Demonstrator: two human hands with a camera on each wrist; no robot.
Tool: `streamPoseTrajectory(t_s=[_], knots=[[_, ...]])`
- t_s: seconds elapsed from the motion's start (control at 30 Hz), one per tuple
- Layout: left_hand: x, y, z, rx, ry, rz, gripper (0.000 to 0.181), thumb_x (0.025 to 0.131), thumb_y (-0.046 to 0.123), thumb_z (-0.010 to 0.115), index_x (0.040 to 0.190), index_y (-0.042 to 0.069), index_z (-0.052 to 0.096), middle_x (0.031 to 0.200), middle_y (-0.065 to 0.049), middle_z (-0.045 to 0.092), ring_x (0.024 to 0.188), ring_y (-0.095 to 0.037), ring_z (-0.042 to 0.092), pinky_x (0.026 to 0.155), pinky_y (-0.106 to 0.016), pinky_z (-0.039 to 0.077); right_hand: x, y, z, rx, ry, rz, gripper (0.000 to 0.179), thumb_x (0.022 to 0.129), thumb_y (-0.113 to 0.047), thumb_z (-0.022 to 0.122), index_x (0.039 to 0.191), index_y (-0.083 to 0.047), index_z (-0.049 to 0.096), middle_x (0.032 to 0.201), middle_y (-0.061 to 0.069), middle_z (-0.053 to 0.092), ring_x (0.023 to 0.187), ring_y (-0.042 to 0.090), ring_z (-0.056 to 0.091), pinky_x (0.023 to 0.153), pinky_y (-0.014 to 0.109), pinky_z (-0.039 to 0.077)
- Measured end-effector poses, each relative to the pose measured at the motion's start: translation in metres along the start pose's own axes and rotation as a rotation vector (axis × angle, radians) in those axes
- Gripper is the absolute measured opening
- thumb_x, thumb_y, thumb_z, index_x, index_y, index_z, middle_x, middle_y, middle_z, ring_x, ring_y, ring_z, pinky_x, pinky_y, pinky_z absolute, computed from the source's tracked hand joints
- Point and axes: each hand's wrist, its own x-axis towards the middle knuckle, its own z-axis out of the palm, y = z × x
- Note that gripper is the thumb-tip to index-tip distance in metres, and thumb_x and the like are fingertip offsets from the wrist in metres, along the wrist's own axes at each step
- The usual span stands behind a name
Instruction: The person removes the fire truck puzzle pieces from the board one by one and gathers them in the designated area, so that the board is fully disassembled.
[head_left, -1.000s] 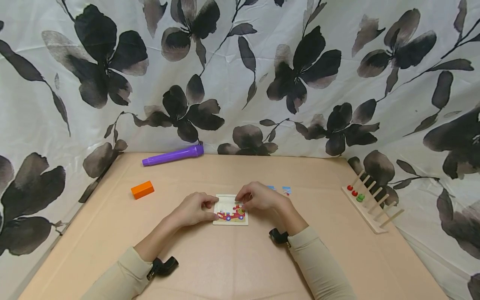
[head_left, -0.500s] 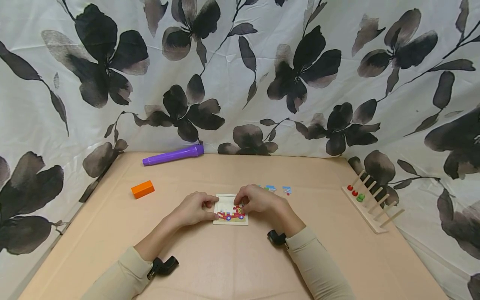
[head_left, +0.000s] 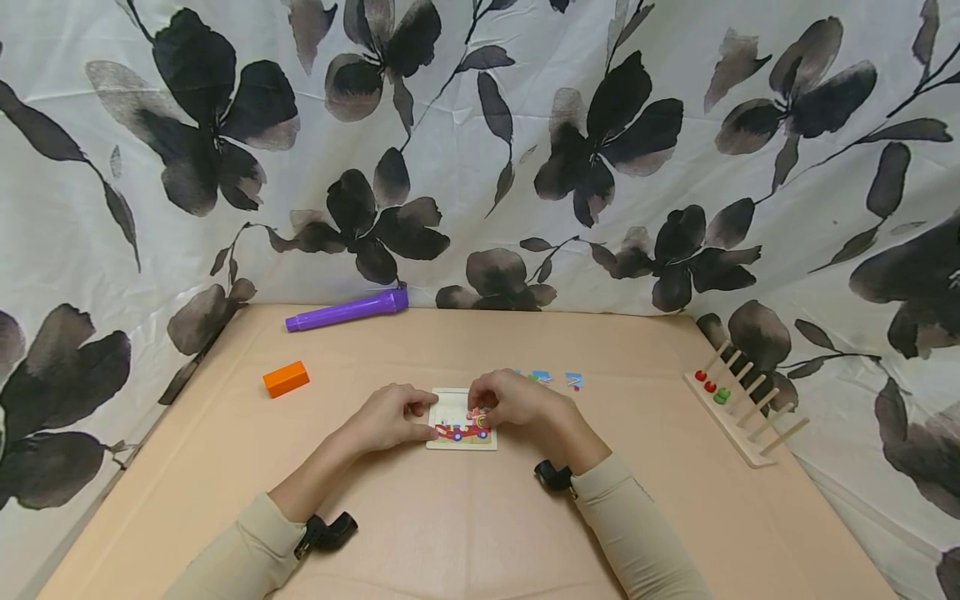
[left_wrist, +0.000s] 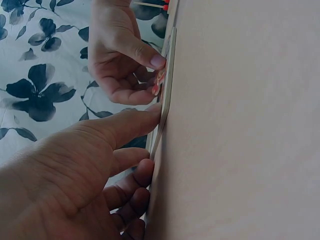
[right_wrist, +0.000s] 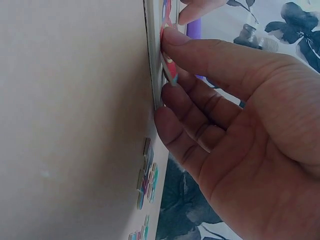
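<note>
A small framed jigsaw puzzle board (head_left: 450, 400) lies on the table, with a red vehicle picture across its lower part. My left hand (head_left: 386, 418) holds its left edge, thumb on the frame and the other fingers bent along the side. At the board's right side, my right hand (head_left: 521, 400) pinches a red and yellow puzzle piece (right_wrist: 171, 66) between thumb and fingers. That piece tilts close over the board in the right wrist view, its far part hidden by the thumb. Blue loose puzzle pieces (head_left: 573, 381) lie just beyond the right hand.
A purple tube-shaped object (head_left: 347, 312) lies along the table's back edge. Left of the board is an orange block (head_left: 286, 379). A wooden peg rack (head_left: 738, 421) with red and green beads stands at the right. Floral cloth (head_left: 495, 167) hangs behind the table.
My right hand has shifted slightly left and up over the board with the puzzle piece, uncovering more of the loose pieces behind it. The left hand stays put.
</note>
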Motion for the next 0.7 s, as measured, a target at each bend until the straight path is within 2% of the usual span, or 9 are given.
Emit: streamPoseTrajectory(t_s=[0.37,0.7], knots=[[-0.0001,-0.001,0.001,0.003,-0.003,-0.005,0.056,0.078,0.034,0.092,0.126,0.009,0.075,0.088,0.005,0.062,0.084,-0.014,0.053,0.08,-0.032,0.041,-0.0004,0.0011,-0.0003,0.017,0.001,-0.041,0.021,0.086,-0.001,0.082,0.101,-0.012,0.072,0.09,0.003,0.066,0.087,0.02,0.058,0.075,0.026,0.047],[0.0002,0.0006,-0.0002,0.005,-0.005,-0.005,0.057,0.078,0.034,0.092,0.126,0.009,0.075,0.088,0.003,0.062,0.085,-0.016,0.053,0.08,-0.032,0.04,-0.0002,0.0014,-0.0024,0.025,0.01,-0.066,0.022,0.084,-0.002,0.084,0.098,-0.012,0.072,0.088,0.004,0.065,0.081,0.014,0.056,0.073,0.025,0.047]])
